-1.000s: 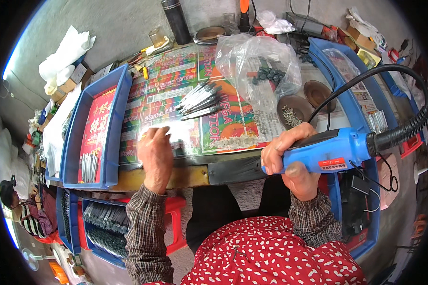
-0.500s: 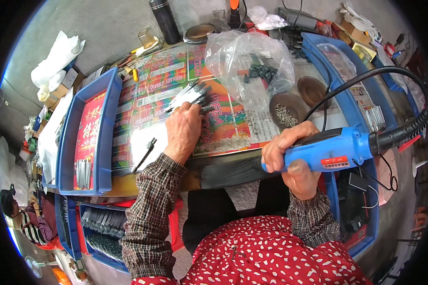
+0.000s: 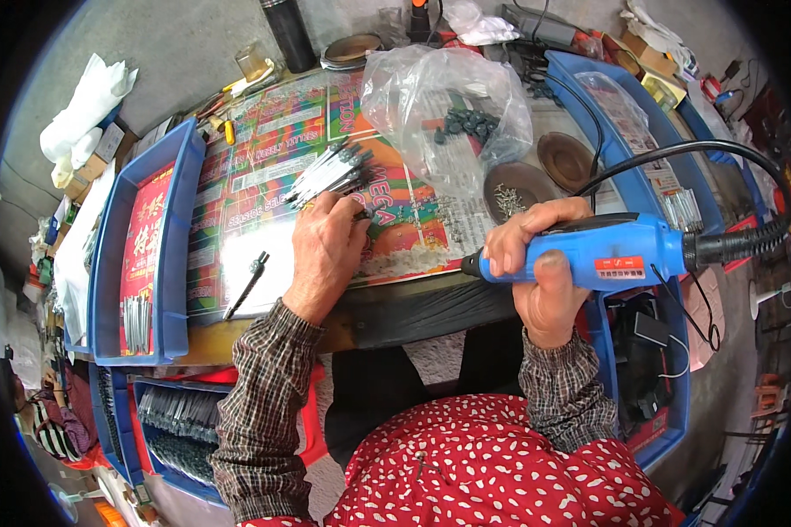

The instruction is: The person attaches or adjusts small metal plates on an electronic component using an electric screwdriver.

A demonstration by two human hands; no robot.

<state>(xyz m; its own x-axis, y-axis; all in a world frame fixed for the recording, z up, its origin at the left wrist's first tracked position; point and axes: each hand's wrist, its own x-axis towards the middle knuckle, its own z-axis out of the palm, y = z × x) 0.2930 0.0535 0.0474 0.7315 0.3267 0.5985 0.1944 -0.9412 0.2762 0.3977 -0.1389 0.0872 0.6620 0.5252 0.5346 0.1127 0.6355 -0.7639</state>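
My right hand (image 3: pixel 545 272) is wrapped around a blue electric screwdriver (image 3: pixel 628 250), held nearly level over the table's near edge with its black nose pointing left. My left hand (image 3: pixel 330 250) rests at the near side of a pile of thin pale rods with dark ends (image 3: pixel 330 176). Its fingers are curled and closed at the pile; what they grip is hidden. One separate black rod (image 3: pixel 248 285) lies on a white sheet (image 3: pixel 268 250) left of that hand. Small metal screws (image 3: pixel 508 201) sit in a brown bowl (image 3: pixel 536 183) beyond the screwdriver.
A blue tray (image 3: pixel 171 263) at left holds several rods. A clear plastic bag (image 3: pixel 395 97) with dark green pieces (image 3: pixel 470 123) lies at the back. Another blue tray (image 3: pixel 620 167) stands at right. The screwdriver's black cable (image 3: pixel 721 149) arcs over it. A person (image 3: pixel 57 413) is at far left.
My left hand has drawn slightly nearer to me at the pile, its fingers more curled. The screwdriver has levelled a little, and its nose now shows past my fingers. The whole view has shifted.
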